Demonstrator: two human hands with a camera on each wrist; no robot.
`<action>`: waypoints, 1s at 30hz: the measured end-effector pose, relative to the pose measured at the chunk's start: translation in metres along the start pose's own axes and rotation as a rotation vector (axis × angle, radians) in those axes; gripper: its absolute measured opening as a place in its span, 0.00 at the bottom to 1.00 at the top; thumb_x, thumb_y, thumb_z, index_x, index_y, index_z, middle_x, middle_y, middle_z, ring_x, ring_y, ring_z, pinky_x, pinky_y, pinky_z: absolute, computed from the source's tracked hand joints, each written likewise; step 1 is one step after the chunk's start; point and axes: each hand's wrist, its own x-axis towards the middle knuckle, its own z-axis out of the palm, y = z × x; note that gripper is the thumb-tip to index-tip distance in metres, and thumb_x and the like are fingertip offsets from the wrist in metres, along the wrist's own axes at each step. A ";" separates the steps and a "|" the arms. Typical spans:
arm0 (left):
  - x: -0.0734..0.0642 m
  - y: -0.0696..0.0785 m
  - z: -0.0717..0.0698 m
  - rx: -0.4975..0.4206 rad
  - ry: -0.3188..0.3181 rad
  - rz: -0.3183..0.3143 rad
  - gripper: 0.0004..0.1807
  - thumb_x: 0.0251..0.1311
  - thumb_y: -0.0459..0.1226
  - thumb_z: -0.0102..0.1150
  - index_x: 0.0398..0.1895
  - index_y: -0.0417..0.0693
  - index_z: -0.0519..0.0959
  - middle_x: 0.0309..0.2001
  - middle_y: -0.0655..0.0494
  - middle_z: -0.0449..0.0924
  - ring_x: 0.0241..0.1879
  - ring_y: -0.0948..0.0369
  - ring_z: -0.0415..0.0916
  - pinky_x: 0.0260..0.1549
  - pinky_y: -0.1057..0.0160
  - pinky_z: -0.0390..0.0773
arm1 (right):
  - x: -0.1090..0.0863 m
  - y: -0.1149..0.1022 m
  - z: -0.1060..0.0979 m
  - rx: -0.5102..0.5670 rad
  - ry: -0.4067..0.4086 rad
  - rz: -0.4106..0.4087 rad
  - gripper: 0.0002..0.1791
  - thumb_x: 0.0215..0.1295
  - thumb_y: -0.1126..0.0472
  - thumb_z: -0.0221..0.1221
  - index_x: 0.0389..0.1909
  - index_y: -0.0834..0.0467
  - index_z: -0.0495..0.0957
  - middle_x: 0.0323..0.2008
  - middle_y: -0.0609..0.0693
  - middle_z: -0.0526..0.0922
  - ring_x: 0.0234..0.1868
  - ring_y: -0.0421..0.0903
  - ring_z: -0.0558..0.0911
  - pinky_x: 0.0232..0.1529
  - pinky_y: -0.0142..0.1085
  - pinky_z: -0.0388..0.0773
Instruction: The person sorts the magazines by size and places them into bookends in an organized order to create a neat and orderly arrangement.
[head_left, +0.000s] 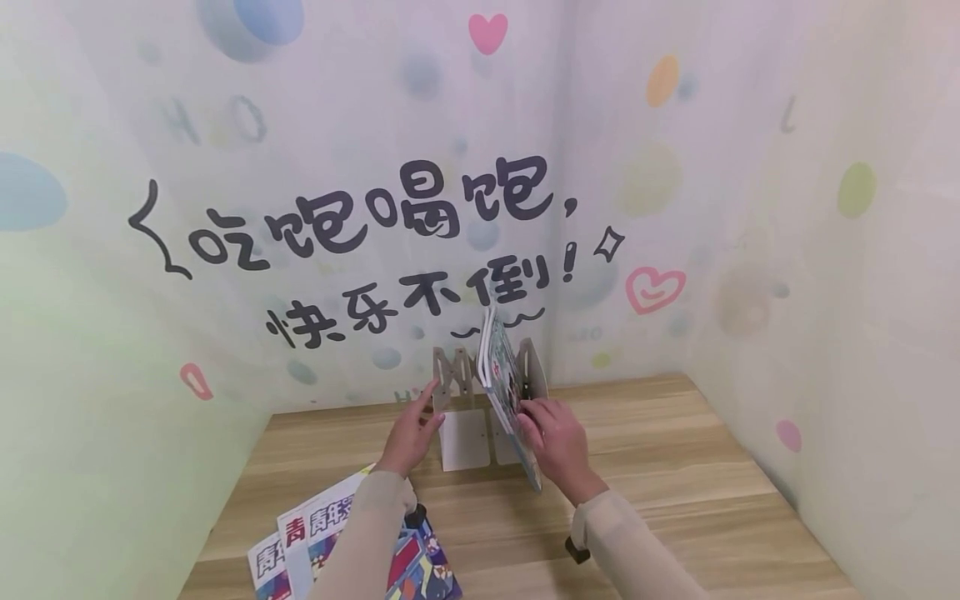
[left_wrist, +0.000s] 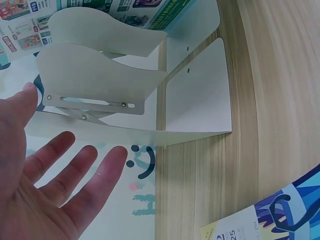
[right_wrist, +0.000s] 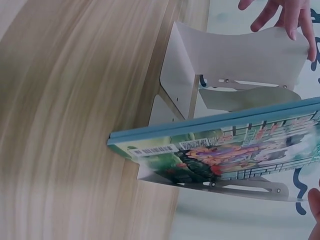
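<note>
A white metal expanding bookend (head_left: 465, 440) stands on the desk against the back wall, with upright panels and slotted crossing links. Two thin magazines (head_left: 501, 383) with pale blue spines stand tilted in it, near its right end panel (right_wrist: 200, 187). My left hand (head_left: 408, 433) is at the left end panel (left_wrist: 100, 72), fingers spread, one fingertip right at the panel's upper edge. Beside the magazine cover, my right hand (head_left: 558, 442) has its thumb and fingers bent at the right end panel's edge; its fingertips (right_wrist: 314, 200) barely show in the right wrist view.
Several overlapping magazines (head_left: 300, 533) lie on the wooden desk (head_left: 660, 500) at the front left, partly under my left forearm. Behind the desk rises a pale printed wall (head_left: 360, 125) with black lettering. Another wall (head_left: 862, 333) borders the right side.
</note>
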 end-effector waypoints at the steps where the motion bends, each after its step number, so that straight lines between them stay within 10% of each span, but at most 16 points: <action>1: 0.000 0.000 0.000 -0.002 -0.003 -0.007 0.34 0.69 0.41 0.55 0.76 0.66 0.55 0.59 0.44 0.73 0.42 0.53 0.77 0.39 0.54 0.80 | 0.001 0.001 0.000 -0.004 -0.001 0.002 0.14 0.61 0.60 0.64 0.45 0.63 0.83 0.41 0.57 0.83 0.42 0.56 0.79 0.42 0.50 0.78; 30: -0.002 0.006 0.001 -0.019 0.003 -0.029 0.34 0.70 0.40 0.54 0.76 0.66 0.55 0.57 0.45 0.74 0.42 0.53 0.76 0.40 0.54 0.79 | 0.006 0.039 0.004 0.083 -0.145 0.180 0.31 0.58 0.58 0.69 0.61 0.62 0.74 0.56 0.65 0.73 0.56 0.63 0.72 0.57 0.57 0.70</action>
